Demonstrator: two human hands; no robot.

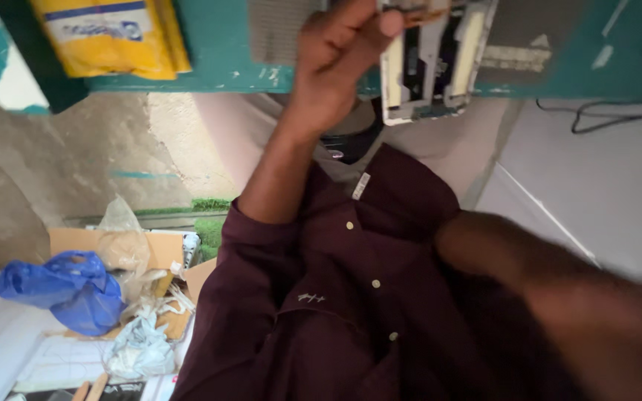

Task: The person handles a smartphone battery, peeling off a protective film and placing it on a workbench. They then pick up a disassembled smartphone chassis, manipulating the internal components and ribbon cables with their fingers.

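The top edge cuts off the fingertips of the raised hand (336,63) and the upper part of the white and grey device (436,63) beside it, so the grip there cannot be judged. The other forearm (559,282) is blurred and runs out at the right and bottom edges; its hand is out of view. The yellow package (109,37) is cropped at the top. The cable (611,115) leaves the right edge. Small items under the blue plastic bag (68,289) are too jumbled to identify.
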